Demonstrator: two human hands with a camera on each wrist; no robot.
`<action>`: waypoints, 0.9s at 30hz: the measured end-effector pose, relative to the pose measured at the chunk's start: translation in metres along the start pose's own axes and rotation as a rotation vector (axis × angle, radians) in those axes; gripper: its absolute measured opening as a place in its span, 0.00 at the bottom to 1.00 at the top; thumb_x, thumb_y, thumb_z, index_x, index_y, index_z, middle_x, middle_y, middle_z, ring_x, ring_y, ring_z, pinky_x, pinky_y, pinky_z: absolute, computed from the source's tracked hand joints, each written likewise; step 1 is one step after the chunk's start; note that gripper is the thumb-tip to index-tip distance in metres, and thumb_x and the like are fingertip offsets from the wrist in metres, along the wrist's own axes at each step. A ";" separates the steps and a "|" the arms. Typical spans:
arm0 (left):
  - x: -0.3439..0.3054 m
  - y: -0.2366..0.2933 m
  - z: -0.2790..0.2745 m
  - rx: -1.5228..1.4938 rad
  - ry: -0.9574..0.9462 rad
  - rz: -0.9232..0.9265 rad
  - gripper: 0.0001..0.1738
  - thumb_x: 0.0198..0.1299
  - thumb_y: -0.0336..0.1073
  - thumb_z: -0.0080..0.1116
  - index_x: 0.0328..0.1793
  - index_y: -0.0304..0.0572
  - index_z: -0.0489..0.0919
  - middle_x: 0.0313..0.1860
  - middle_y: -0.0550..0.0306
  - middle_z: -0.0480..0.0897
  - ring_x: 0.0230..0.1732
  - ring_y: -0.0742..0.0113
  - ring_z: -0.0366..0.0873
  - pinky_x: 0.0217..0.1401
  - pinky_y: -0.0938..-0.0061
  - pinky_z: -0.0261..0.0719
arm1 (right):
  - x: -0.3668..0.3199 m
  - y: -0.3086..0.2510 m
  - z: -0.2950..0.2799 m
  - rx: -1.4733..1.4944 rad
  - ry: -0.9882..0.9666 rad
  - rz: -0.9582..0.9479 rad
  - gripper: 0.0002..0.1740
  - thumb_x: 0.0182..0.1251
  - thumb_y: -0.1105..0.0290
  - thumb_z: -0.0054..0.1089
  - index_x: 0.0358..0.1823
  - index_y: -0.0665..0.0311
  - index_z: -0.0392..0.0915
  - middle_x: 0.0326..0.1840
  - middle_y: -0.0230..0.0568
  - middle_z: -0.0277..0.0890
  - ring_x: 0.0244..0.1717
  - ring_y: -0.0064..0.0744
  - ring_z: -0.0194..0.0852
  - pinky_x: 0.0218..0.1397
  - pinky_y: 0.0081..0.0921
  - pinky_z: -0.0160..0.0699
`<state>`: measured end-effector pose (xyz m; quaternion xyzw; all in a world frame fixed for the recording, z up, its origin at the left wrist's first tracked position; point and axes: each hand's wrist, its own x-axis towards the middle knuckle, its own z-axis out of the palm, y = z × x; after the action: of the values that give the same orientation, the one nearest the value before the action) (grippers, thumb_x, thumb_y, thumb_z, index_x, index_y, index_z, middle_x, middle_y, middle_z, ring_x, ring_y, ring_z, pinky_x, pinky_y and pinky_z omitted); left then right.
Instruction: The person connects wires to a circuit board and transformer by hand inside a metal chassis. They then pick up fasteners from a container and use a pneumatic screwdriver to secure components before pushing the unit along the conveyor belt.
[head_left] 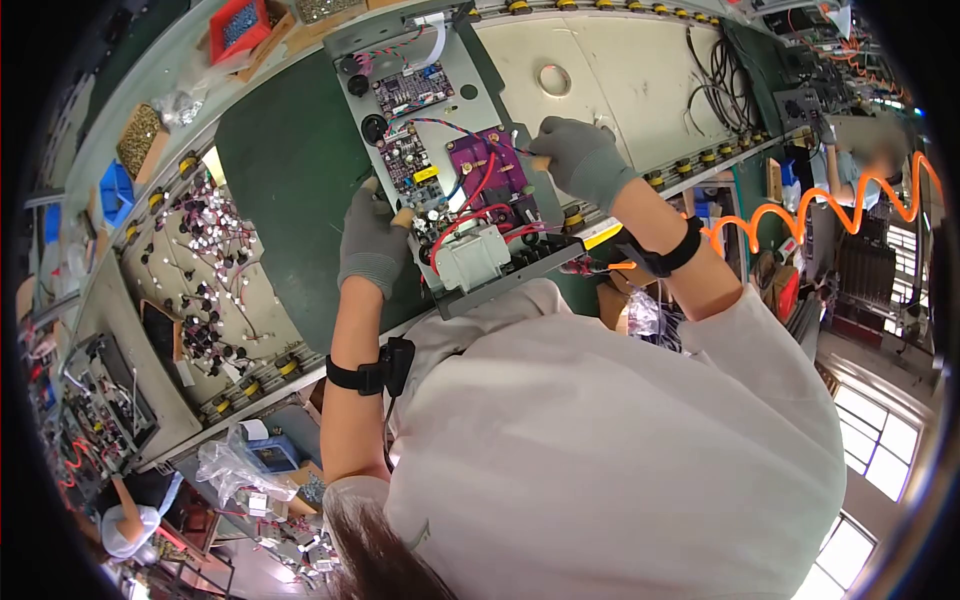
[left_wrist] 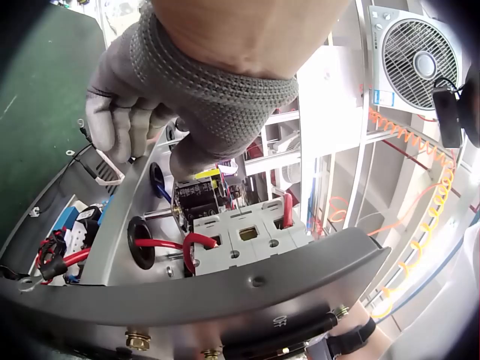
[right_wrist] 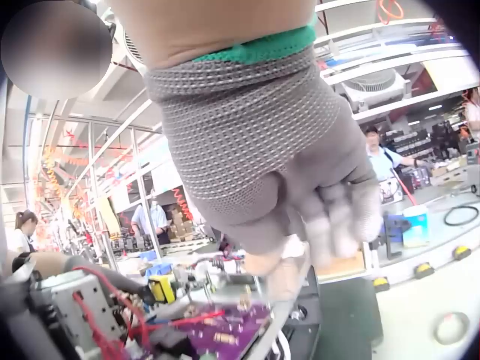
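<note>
Our left hand [head_left: 372, 240] grips the metal chassis [head_left: 462, 62] by its left wall, while our right hand [head_left: 580, 155] pinches its right edge beside the purple circuit board [head_left: 495, 165].

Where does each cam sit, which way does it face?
Head: overhead, facing down on the metal chassis; left hand, right hand, arms, torso show.
Left wrist: behind the left hand gripping the chassis wall, facing the white terminal block.
Right wrist: behind the right hand, low over the purple circuit board, facing outward.
Shared: head also sees that board and block.
</note>
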<state>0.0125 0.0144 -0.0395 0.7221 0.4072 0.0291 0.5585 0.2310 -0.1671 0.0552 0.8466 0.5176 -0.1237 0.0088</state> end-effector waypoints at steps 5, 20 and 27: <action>0.000 0.002 -0.003 0.001 -0.012 0.009 0.35 0.52 0.34 0.64 0.67 0.39 0.63 0.49 0.43 0.74 0.43 0.58 0.79 0.45 0.70 0.79 | -0.004 -0.008 0.004 0.544 0.001 0.086 0.09 0.54 0.74 0.60 0.38 0.60 0.80 0.31 0.37 0.78 0.35 0.36 0.78 0.41 0.29 0.76; -0.019 0.020 -0.001 0.171 0.068 0.052 0.28 0.57 0.37 0.59 0.64 0.45 0.67 0.50 0.46 0.75 0.39 0.61 0.79 0.46 0.68 0.77 | -0.014 -0.009 0.026 0.916 -0.033 0.107 0.19 0.52 0.81 0.61 0.48 0.71 0.74 0.39 0.36 0.79 0.42 0.20 0.76 0.48 0.19 0.75; -0.023 0.026 -0.001 0.202 0.093 0.037 0.27 0.58 0.37 0.58 0.64 0.46 0.67 0.52 0.47 0.75 0.42 0.58 0.79 0.48 0.67 0.77 | -0.018 -0.015 0.028 0.842 0.032 0.004 0.20 0.49 0.81 0.62 0.46 0.63 0.76 0.36 0.37 0.78 0.37 0.27 0.76 0.44 0.23 0.76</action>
<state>0.0114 -0.0003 -0.0081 0.7800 0.4199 0.0317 0.4630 0.2048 -0.1797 0.0333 0.7792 0.4201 -0.3113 -0.3457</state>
